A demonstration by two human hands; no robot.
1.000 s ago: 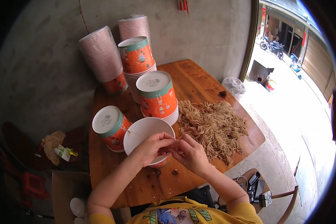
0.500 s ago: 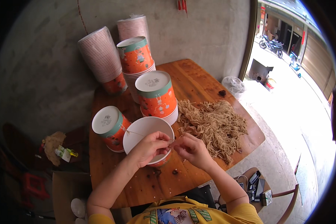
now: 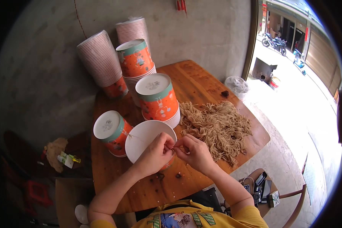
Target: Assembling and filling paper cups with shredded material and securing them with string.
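Over the near rim of an upright white-lined paper bucket (image 3: 140,137), my left hand (image 3: 157,154) and my right hand (image 3: 195,153) meet fingertip to fingertip. Both are closed in a pinch on a thin tan strand (image 3: 135,136). Its free end sticks out to the left across the bucket's mouth; the part between my fingers is mostly hidden. Just right of the bucket lies a loose heap of tan strands (image 3: 220,131), close to my right hand. An upturned orange and green paper bucket (image 3: 121,138) stands at the bucket's left.
Stacks of upturned paper buckets (image 3: 157,100) stand behind on the wooden table (image 3: 190,81). A tall plastic-wrapped stack (image 3: 98,57) leans by the wall. At lower right, a stool (image 3: 271,186) holds small devices. An open cardboard box (image 3: 74,190) sits at lower left.
My fingertips have drawn closer together, the left hand turning so its back shows more. Less of the strand spans the bucket's mouth. The whole view has shifted slightly.
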